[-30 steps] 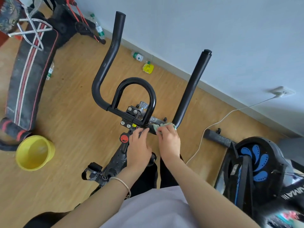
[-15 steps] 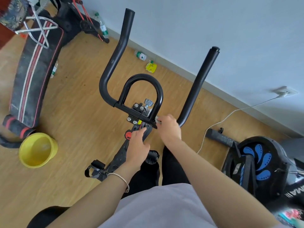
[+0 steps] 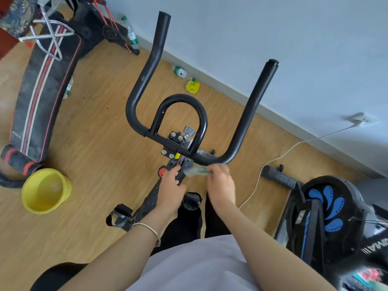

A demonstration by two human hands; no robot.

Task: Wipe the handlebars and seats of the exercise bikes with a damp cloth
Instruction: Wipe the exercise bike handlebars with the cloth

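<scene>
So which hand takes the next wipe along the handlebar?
Right: the right hand holds the cloth close to the handlebar bend; the left hand grips the frame, no cloth.

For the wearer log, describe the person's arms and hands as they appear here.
Both arms are bare, no sleeves on the left forearm or right forearm. No gloves on the left hand or right hand. A thin pale bangle circles the left wrist; the right wrist is bare.

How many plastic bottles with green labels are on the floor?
3. One bottle by the wall, top left; a second bottle lying beside the yellow pouch; a third bottle half hidden beside the padded bench. Others may be hidden.
</scene>
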